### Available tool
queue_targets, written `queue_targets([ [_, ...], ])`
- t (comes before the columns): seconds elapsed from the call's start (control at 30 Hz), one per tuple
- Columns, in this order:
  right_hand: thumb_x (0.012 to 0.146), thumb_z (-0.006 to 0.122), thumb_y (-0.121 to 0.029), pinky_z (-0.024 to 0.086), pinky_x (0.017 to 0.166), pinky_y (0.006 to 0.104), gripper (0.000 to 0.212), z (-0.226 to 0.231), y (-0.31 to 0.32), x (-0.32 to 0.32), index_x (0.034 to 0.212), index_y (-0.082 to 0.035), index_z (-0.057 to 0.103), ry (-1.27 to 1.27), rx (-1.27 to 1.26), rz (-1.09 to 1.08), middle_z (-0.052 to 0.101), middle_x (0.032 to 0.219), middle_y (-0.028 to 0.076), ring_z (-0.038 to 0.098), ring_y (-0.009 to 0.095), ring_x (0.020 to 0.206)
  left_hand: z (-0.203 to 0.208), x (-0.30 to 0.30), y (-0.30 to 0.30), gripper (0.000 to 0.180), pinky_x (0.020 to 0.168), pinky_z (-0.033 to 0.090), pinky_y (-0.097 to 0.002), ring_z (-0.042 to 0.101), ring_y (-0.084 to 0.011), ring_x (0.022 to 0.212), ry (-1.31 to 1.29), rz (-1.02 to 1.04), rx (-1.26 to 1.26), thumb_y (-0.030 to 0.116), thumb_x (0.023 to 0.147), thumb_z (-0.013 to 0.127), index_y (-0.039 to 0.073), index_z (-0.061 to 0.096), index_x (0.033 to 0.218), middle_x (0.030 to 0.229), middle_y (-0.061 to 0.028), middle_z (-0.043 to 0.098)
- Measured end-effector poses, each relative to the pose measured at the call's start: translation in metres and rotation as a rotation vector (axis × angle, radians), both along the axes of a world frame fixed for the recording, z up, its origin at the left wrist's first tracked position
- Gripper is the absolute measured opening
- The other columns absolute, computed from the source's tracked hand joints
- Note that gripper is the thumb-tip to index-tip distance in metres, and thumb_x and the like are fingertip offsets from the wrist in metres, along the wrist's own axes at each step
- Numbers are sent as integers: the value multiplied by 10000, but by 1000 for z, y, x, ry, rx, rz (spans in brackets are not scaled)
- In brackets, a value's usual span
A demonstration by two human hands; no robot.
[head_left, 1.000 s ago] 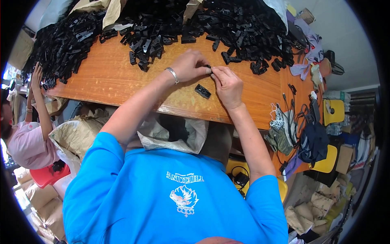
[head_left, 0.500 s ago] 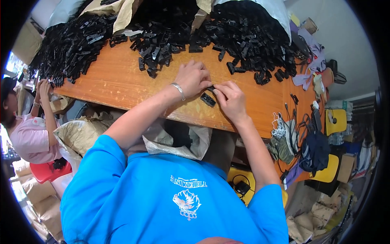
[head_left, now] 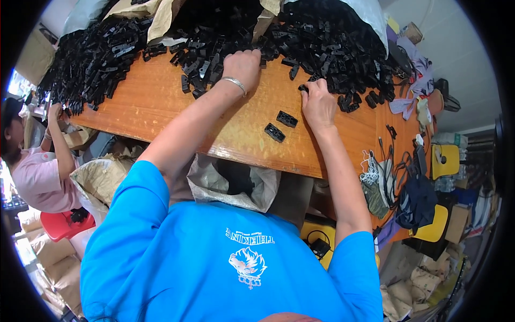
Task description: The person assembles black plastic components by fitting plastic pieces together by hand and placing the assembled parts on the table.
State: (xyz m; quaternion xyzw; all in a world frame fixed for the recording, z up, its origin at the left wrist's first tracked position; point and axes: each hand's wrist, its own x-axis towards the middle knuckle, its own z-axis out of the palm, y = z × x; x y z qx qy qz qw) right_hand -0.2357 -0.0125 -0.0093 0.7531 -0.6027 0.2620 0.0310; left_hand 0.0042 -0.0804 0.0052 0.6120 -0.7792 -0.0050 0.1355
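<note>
Fingers [head_left: 252, 56] at black heaps [head_left: 335, 51], brown paper [head_left: 166, 17] beyond, white cord [head_left: 369, 169] rightward.

On the table [head_left: 161, 102], along its far side, heaps of parts [head_left: 332, 59]. Toward its near edge, a loose part [head_left: 274, 132], with a second part [head_left: 287, 118] just behind and to the right. At the table's right end, string [head_left: 369, 168] and cords [head_left: 394, 161]. Before its near edge, a sack [head_left: 263, 190]; off its left end, a person [head_left: 45, 180]; right, chairs [head_left: 445, 161].
</note>
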Motion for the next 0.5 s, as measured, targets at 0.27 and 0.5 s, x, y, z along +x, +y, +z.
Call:
queue_targets([
  [0.27,931,775,-111,586,814,446,193,2,38,-20,1104,-27,795,-209,142,86,705,1083,161,725,377,916,-2,-22,54,266,935,552,-405,604,-310,1098,170,-360,-167,189,824,861,74,777,1048,1103,-107,648],
  [0.5,892,817,-84,574,893,444,298,13,47,-21,1176,-4,775,-222,207,-10,695,1083,203,705,384,1002,-10,-21,67,308,957,530,-428,606,-322,1101,411,-381,-16,177,834,861,75,770,1110,1099,-113,651],
])
